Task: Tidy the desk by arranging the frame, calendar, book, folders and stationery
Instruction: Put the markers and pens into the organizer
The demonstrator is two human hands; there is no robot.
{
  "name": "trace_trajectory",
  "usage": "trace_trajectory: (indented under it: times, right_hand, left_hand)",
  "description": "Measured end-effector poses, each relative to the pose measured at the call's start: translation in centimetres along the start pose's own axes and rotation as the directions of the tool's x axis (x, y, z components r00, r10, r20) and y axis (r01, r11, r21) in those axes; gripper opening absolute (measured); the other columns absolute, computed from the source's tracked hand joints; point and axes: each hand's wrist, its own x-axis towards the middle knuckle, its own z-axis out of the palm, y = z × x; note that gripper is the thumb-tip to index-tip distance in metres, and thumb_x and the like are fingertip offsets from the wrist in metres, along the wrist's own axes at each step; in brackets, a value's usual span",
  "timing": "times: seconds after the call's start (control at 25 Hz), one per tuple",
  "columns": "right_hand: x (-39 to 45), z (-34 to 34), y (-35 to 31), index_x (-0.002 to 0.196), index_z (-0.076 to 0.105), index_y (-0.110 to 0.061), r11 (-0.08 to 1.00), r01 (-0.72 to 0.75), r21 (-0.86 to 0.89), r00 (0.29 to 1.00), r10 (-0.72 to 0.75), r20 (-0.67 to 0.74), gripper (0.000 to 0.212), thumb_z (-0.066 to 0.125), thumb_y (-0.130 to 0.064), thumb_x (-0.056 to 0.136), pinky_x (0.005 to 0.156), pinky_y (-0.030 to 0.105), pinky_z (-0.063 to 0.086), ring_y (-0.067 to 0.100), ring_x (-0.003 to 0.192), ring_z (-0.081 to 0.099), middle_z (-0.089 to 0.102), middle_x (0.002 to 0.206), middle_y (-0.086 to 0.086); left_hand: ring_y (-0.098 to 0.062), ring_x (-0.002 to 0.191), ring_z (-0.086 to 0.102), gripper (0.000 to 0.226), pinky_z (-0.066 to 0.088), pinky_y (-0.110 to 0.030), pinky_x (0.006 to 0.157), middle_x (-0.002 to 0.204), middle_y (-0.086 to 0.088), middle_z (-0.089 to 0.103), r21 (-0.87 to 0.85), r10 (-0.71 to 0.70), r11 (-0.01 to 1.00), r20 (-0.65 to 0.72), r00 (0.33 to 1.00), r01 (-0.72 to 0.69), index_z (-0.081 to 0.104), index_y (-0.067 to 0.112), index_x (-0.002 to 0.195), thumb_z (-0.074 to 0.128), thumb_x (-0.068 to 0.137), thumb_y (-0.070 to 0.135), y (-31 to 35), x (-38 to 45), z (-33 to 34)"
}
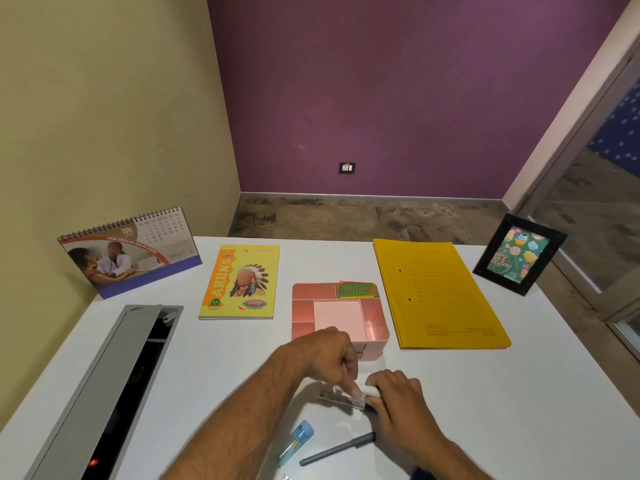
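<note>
Meeting knuckles-up over desk [519, 393] — left hand [329, 355] and right hand [398, 396], each grip closed on clear pen [341, 399].

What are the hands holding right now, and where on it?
Both hands grip one clear-barrelled pen: right hand at its white end, left hand pinching the barrel beside it.

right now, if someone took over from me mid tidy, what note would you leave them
Left hand: fingertips on a clear pen on the desk. Right hand: closed on a white marker.
Placed: calendar standing back left, book flat beside it, yellow folders stacked right, frame upright back right, pink organizer in the centre with sticky notes in it.
Left: clear pen, marker, grey pen and blue-capped tube are loose near the front edge; likely into the organizer.
</note>
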Motion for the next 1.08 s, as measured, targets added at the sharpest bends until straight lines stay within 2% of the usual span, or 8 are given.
trace_trajectory:
  times: [0.12, 0.36, 0.48, 0.6, 0.72, 0.88, 1.0, 1.08]
  right_hand:
    - [0.3, -0.1, 0.2, 0.112, 0.054, -0.033, 0.999, 0.008, 0.035, 1.0, -0.007, -0.023, 0.018, 0.049, -0.037, 0.095, 0.088, 0.029, 0.035, 0.005, 0.099, 0.046, 0.056, 0.113, -0.017]
    - [1.1, 0.8, 1.7, 0.118, 0.063, -0.034, 0.947, -0.063, 0.316, 0.97, 0.132, -0.204, 0.024, 0.054, -0.031, 0.096, 0.092, 0.029, 0.045, 0.004, 0.104, 0.054, 0.058, 0.112, -0.019]
    - [1.3, 1.3, 3.3, 0.124, 0.061, -0.03, 0.987, -0.064, 0.147, 0.976, 0.093, -0.199, 0.029, 0.054, -0.032, 0.096, 0.09, 0.028, 0.046, 0.008, 0.101, 0.056, 0.057, 0.111, -0.011]
    - [1.7, 1.9, 3.9, 0.129, 0.057, -0.033, 0.988, -0.025, -0.154, 1.0, 0.024, -0.008, 0.037, 0.052, -0.043, 0.094, 0.093, 0.027, 0.041, 0.013, 0.104, 0.059, 0.064, 0.12, -0.009]
    - [2.4, 2.7, 3.6, 0.112, 0.065, -0.031, 0.968, -0.019, -0.251, 0.998, 0.033, 0.051, 0.03, 0.06, -0.047, 0.087, 0.09, 0.03, 0.043, 0.013, 0.095, 0.062, 0.07, 0.108, -0.007]
    - [2.8, 3.3, 3.3, 0.095, 0.063, -0.026, 0.94, 0.0, -0.341, 0.997, 0.027, 0.075, 0.018, 0.063, -0.041, 0.085, 0.079, 0.033, 0.041, 0.014, 0.089, 0.057, 0.068, 0.098, -0.006]
    - [2.0, 3.7, 3.2, 0.094, 0.066, -0.032, 0.955, -0.003, -0.298, 0.999, -0.008, -0.035, 0.014, 0.063, -0.034, 0.081, 0.073, 0.033, 0.043, 0.012, 0.089, 0.057, 0.067, 0.096, -0.014]
    - [0.8, 3.7, 2.7, 0.093, 0.065, -0.034, 0.981, 0.059, -0.185, 0.982, -0.09, -0.165, 0.015, 0.065, -0.032, 0.078, 0.073, 0.031, 0.044, 0.01, 0.088, 0.056, 0.066, 0.097, -0.018]
  left_hand:
    - [-0.015, 0.079, 0.065, 0.019, 0.057, -0.037, 0.077, 0.09, 0.0, 0.075, 0.083, 0.003, 0.997, 0.012, 1.0, -0.004, 0.077, 0.016, 0.094, 0.08, 0.078, 0.025, 0.0, 0.0, -0.3]
    - [-0.01, 0.069, 0.056, 0.007, 0.048, -0.024, 0.067, 0.074, 0.004, 0.066, 0.169, 0.005, 0.985, -0.112, 0.994, 0.015, 0.074, 0.014, 0.086, 0.07, 0.08, 0.013, -1.6, -0.7, -4.1]
    - [-0.006, 0.063, 0.054, 0.003, 0.043, -0.021, 0.063, 0.07, 0.008, 0.063, 0.055, -0.016, 0.998, -0.297, 0.955, 0.033, 0.073, 0.014, 0.084, 0.072, 0.082, 0.013, -3.1, -1.4, -6.5]
    - [-0.008, 0.074, 0.061, 0.01, 0.053, -0.027, 0.072, 0.084, 0.003, 0.073, -0.079, -0.105, 0.994, -0.516, 0.85, 0.075, 0.076, 0.014, 0.092, 0.073, 0.085, 0.02, -4.1, -1.1, -7.7]
    - [-0.013, 0.084, 0.065, 0.016, 0.054, -0.033, 0.079, 0.091, 0.004, 0.075, -0.202, -0.266, 0.964, -0.704, 0.658, 0.173, 0.076, 0.019, 0.096, 0.069, 0.087, 0.031, -4.8, -0.3, -7.6]
    - [-0.018, 0.081, 0.065, 0.015, 0.054, -0.034, 0.075, 0.084, 0.003, 0.073, -0.409, -0.465, 0.885, -0.742, 0.482, 0.224, 0.073, 0.02, 0.087, 0.065, 0.09, 0.032, -5.1, 0.5, -6.7]
    - [-0.023, 0.085, 0.067, 0.007, 0.054, -0.035, 0.075, 0.085, 0.003, 0.068, -0.596, -0.549, 0.803, -0.72, 0.425, 0.027, 0.069, 0.018, 0.093, 0.064, 0.089, 0.016, -5.2, 1.2, -6.2]
    - [-0.019, 0.086, 0.069, 0.021, 0.056, -0.032, 0.076, 0.088, 0.005, 0.065, -0.692, -0.602, 0.708, -0.697, 0.39, -0.142, 0.068, 0.018, 0.11, 0.063, 0.091, 0.01, -4.7, 1.5, -6.2]
